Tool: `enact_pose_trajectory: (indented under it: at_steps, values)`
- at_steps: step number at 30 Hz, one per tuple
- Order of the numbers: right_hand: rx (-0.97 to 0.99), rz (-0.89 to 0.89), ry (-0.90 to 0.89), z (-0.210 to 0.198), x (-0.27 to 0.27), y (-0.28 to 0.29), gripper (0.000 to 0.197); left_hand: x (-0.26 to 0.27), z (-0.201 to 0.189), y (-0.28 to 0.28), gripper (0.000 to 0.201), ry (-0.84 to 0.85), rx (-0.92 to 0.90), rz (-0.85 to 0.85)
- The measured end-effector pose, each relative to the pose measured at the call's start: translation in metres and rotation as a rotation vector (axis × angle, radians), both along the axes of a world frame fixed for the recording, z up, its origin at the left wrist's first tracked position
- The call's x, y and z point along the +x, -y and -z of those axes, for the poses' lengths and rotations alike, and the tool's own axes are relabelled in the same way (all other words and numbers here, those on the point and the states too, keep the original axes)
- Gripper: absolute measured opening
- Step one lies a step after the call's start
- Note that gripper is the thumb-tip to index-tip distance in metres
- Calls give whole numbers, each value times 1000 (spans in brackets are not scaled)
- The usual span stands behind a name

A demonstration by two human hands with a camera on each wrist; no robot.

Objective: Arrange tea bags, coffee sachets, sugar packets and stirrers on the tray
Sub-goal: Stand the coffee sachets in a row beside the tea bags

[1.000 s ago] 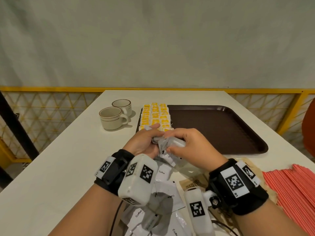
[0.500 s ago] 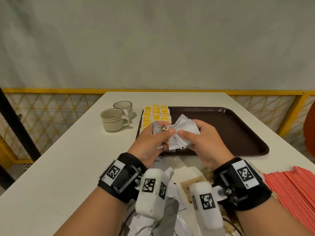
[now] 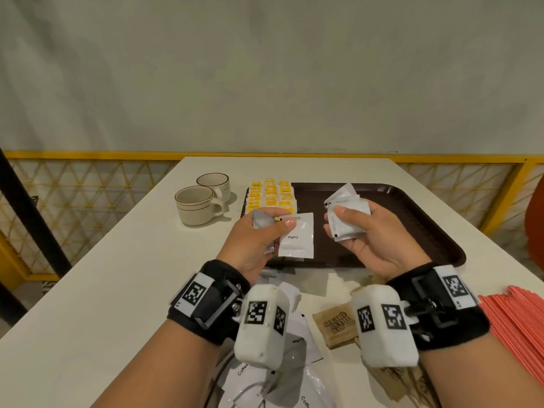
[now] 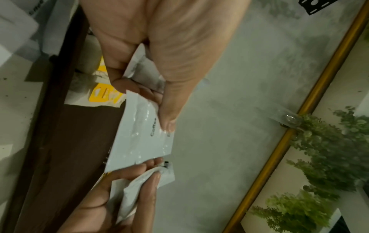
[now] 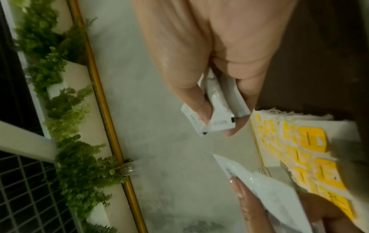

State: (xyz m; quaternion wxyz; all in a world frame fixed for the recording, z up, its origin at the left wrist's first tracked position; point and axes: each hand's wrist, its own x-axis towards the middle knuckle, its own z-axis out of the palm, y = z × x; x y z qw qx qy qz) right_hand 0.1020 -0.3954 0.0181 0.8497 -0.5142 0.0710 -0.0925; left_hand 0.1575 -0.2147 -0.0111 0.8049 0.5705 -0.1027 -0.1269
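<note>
My left hand (image 3: 278, 229) pinches a few white coffee sachets (image 3: 295, 241) between thumb and fingers; the front one reads "Coffee" (image 4: 139, 138). Beside it, my right hand (image 3: 346, 223) grips a small stack of coffee sachets (image 3: 348, 214), thumb on top (image 5: 201, 110). Both hands hover over the near edge of the brown tray (image 3: 418, 222), a little apart. Yellow tea bags (image 3: 270, 194) lie in neat rows on the tray's left end. On the table near me lie more loose coffee sachets (image 3: 297, 340), brown sugar packets (image 3: 335, 325) and red stirrers (image 3: 521, 328).
Two cream cups (image 3: 197, 206) stand on the white table (image 3: 117, 275) left of the tray. A yellow railing (image 3: 88, 156) with lattice runs behind the table. Most of the tray's floor right of the tea bags is bare.
Both hands have lifted from the sachet pile toward the tray and moved apart. The bundle they held together is now split, some sachets in each hand.
</note>
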Motion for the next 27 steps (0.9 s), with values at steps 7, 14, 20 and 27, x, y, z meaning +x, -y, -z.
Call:
enact_pose_trajectory:
  at_steps: [7,14,20,27]
  values:
    - [-239,-274,146,4,-2,-8,17,-1,-6,-2,14,-248,-95,148]
    - [-594,-340,212,9,-4,-11,27,-6,-7,2,22,-395,-122,350]
    - [-638,259,232,16,6,-9,12,1,-2,13,48,-361,-106,52]
    - [-982,-7,296,18,0,-31,20,-6,-2,19,48,-180,-128,47]
